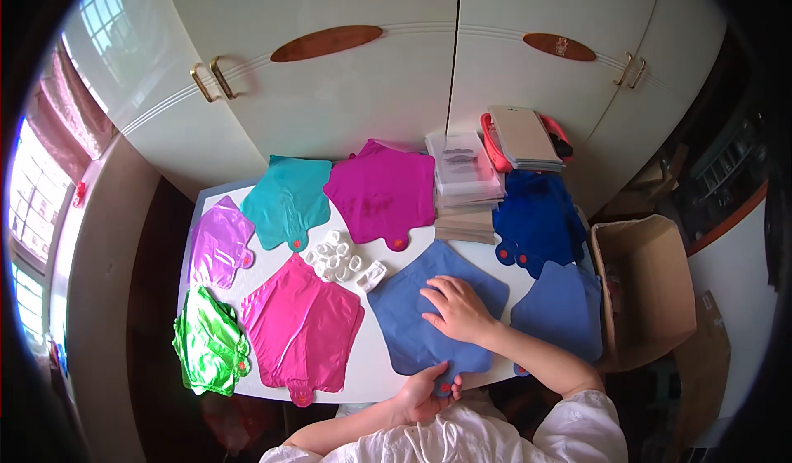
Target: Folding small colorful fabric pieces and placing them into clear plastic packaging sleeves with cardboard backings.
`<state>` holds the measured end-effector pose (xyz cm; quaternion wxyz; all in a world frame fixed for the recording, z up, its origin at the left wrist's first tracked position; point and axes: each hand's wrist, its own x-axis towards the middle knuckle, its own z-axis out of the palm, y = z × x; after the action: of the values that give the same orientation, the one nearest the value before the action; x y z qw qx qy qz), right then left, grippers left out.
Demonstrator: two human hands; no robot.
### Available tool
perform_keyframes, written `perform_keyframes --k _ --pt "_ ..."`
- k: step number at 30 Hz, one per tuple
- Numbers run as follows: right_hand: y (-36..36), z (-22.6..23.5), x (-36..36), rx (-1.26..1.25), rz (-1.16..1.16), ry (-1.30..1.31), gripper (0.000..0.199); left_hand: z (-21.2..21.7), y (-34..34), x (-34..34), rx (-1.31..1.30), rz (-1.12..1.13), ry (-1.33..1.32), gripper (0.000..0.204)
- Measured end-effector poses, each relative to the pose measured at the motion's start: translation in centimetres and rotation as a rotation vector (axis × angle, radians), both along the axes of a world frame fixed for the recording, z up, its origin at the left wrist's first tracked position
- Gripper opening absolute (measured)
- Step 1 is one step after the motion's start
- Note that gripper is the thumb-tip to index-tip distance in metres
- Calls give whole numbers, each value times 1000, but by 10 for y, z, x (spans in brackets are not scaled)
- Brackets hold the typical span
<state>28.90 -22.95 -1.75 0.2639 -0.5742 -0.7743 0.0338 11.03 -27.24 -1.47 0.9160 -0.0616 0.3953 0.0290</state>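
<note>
A flat, blue-grey, star-shaped foil balloon (404, 314) lies in front of me at the table's near edge. My left hand (425, 393) grips it by the short tab with a red mark at its bottom point. On top of the balloon rests my right hand (455, 308), fingers stretched out and apart, palm down on the sheet. Just left of its upper edge are a small white packet (372, 276) and a heap of small white rings (332, 258). To the right, partly under my forearm, lies another blue-grey balloon (561, 310).
Around them lie pink (301, 331), green (206, 339), lilac (221, 244), teal (287, 199), magenta (384, 191) and dark blue balloons (540, 216). Clear plastic sleeves (466, 166), a red basket (493, 145) with cards (524, 137), and an open cardboard box (689, 298) stand rightward.
</note>
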Motion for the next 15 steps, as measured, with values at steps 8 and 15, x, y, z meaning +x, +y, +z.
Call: perform_keyframes --k 8,15 --pt "13 1 14 -82 -77 -174 76 3 -3 2 45 1 19 21" --pt "17 -2 16 -67 -63 -214 81 20 8 -7 258 -44 37 24"
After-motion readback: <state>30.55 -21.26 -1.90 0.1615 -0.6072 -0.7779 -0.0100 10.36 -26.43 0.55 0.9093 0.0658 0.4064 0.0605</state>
